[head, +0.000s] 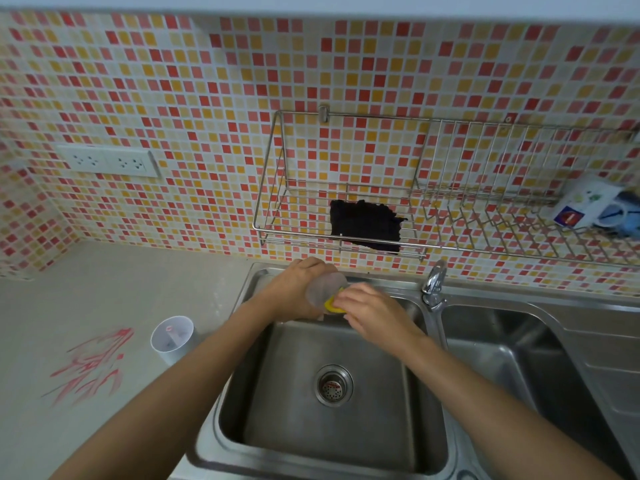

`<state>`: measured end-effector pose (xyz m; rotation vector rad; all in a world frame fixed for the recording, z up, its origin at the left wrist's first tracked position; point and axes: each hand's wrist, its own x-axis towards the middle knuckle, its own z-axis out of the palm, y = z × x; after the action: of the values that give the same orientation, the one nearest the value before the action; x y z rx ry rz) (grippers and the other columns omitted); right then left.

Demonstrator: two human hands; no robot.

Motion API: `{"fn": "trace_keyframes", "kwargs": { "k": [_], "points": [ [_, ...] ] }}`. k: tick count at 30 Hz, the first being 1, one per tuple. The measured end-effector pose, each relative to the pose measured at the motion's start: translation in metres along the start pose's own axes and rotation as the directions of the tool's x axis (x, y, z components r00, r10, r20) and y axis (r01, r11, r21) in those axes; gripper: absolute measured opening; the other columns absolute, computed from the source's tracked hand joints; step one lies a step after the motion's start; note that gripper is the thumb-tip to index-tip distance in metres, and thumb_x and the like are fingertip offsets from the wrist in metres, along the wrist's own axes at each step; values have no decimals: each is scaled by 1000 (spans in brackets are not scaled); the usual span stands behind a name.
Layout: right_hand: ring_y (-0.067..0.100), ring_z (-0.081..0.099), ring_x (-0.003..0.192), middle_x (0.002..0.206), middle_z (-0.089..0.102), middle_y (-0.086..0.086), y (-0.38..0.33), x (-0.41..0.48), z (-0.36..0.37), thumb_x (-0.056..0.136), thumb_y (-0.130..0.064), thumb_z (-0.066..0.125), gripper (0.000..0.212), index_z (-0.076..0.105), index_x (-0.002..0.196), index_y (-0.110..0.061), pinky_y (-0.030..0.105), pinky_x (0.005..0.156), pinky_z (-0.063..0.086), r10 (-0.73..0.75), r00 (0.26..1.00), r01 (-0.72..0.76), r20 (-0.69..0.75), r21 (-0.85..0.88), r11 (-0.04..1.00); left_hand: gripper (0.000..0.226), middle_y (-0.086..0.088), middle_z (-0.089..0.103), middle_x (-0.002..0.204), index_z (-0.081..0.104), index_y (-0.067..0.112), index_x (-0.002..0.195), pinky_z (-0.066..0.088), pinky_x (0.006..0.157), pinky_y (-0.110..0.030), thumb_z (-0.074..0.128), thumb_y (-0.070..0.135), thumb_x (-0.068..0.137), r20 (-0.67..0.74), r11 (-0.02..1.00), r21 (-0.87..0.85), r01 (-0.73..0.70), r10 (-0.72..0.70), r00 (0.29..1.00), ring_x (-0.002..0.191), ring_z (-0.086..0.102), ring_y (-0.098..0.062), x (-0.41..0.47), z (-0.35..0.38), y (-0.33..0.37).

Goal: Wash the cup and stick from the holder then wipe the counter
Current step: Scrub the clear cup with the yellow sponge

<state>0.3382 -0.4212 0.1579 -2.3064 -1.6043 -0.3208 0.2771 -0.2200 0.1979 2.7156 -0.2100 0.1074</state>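
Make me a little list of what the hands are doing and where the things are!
left hand: holds the cup over the sink
right hand: presses a yellow sponge against the cup
holder: on the counter, left of the sink
stick: inside the holder
red marks: on the counter
dark cloth: on the wire rack

Home kitchen: steel double sink (429, 348), mosaic-tiled wall (207, 98), wire dish rack (485, 209).
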Motion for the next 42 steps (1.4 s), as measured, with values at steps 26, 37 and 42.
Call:
{"fn": "trace_keyframes", "kwargs": {
  "k": [26, 37, 42],
  "points": [
    [16, 53, 104, 110, 71, -7, -20, 18, 0, 83, -2, 65, 33, 73, 108, -21, 34, 92, 41, 228, 973, -221, -48, 112, 969, 79, 6, 47, 136, 45, 23, 138, 28, 108, -24, 83, 37, 70, -45, 992, 118, -47, 53, 998, 124, 37, -12, 1, -4, -3],
    [18, 52, 100, 103, 71, -10, -10, 5, -4, 70, -6, 75, 36, 74, 102, -23, 40, 78, 49, 11, 998, -16, -68, -77, 997, 85, 6, 48, 135, 44, 25, 140, 32, 106, -25, 85, 35, 66, 40, 998, 52, -48, 46, 998, 123, 41, -12, 1, -3, -5],
    [18, 50, 106, 110, 67, -6, -10, -1, -7, 76, -4, 75, 36, 69, 108, -18, 37, 84, 52, -11, 995, 4, -103, -69, 998, 86, 6, 44, 144, 39, 26, 144, 34, 107, -27, 83, 33, 70, 68, 999, -52, 14, -11, 998, 129, 40, -12, -2, -8, -6]
  ]
}}
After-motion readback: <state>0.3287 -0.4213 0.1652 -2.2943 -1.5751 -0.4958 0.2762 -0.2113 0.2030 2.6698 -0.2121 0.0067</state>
